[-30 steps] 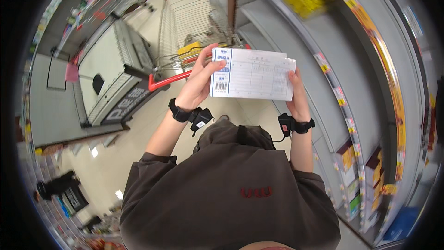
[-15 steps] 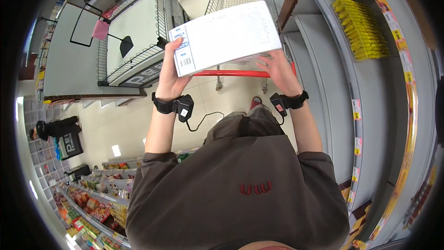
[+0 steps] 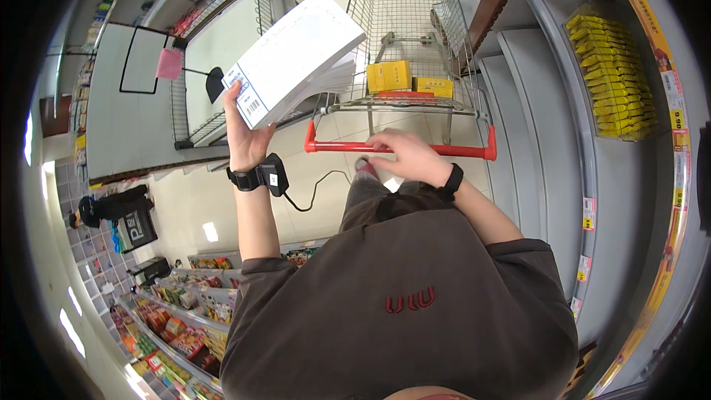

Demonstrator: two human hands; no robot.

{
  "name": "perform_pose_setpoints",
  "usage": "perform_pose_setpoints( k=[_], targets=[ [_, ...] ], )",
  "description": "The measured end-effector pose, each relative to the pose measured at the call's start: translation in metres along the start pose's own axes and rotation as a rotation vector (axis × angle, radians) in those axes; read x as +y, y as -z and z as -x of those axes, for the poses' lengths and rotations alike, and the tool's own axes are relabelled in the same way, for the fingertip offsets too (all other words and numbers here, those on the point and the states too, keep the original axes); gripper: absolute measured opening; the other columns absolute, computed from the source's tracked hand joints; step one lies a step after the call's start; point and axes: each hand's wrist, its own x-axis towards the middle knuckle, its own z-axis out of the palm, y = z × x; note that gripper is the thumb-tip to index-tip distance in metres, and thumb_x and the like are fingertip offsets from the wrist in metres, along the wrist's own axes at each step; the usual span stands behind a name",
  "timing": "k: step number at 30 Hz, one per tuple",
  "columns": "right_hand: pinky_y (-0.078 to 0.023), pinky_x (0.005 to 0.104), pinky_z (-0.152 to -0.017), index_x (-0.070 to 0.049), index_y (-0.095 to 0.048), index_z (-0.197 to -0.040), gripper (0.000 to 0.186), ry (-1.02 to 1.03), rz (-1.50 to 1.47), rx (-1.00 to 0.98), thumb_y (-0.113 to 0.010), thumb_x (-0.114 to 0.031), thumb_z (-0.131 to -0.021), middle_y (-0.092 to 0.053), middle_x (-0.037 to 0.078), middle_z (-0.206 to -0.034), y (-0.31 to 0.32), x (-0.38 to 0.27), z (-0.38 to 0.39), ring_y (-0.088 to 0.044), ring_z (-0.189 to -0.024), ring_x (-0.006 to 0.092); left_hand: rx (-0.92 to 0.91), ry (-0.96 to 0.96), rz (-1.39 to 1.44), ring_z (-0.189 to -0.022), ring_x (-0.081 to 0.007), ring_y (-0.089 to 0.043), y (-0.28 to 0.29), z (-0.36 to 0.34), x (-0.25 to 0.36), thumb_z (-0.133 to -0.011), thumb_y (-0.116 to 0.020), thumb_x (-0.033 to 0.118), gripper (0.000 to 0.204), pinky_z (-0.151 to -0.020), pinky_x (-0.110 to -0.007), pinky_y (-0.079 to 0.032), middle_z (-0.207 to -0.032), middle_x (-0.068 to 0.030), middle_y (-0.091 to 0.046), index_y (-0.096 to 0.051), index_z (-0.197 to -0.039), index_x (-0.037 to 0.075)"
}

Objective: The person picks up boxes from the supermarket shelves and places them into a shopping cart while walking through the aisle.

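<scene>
A thick white stack of paper (image 3: 300, 52), with a blue-printed label and barcode at its near end, is tilted up to the left of the shopping cart (image 3: 409, 37). My left hand (image 3: 248, 130) is closed on that near end, its thumb over the label. On the stack's right side, layered edges of sheets show. My right hand (image 3: 411, 155) is over the cart's red handle bar (image 3: 341, 147), holding nothing, with thumb and fingers apart. Whether it touches the bar cannot be made out. Inside the cart are two yellow boxes (image 3: 389, 76).
Grey shelves (image 3: 518, 126) run along my right side, with yellow packets (image 3: 607, 74) on one of them. To the left stands a white-topped display table (image 3: 207, 59) edged with black wire. Shelves of packaged goods (image 3: 178, 326) are at lower left.
My right hand has come off the stack and moved down to the cart handle. The stack has swung left in my left hand and tilted, uncovering the yellow boxes in the cart.
</scene>
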Motion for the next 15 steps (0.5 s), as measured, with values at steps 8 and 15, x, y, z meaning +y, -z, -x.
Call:
perform_pose_setpoints(
  k=[8, 15],
  targets=[
    [-0.051, 0.0443, -0.077, -0.004, -0.064, -0.103, 0.036, -0.177, 0.347, -0.062, -0.063, -0.035, -0.085, -0.065, 0.016, -0.088, -0.075, 0.013, -0.038, -0.064, -0.085, 0.036, -0.153, 0.144, 0.004, -0.109, -0.02, -0.059, 0.047, -0.105, 0.028, -0.09, -0.057, 0.039, 0.049, -0.092, -0.037, -0.047, -0.122, -0.004, -0.061, -0.05, -0.13, 0.011],
    [-0.05, 0.0423, -0.083, -0.005, -0.063, -0.103, 0.038, -0.59, 0.637, 0.063, -0.065, -0.037, -0.084, -0.061, 0.014, -0.104, -0.171, -0.008, -0.042, -0.06, -0.1, 0.0318, -0.369, 0.308, -0.078, -0.112, -0.0207, -0.06, 0.079, -0.187, 0.04, -0.09, -0.059, 0.037, 0.051, -0.093, -0.036, -0.048, -0.125, -0.0056, -0.061, -0.049, -0.131, 0.008]
  ],
)
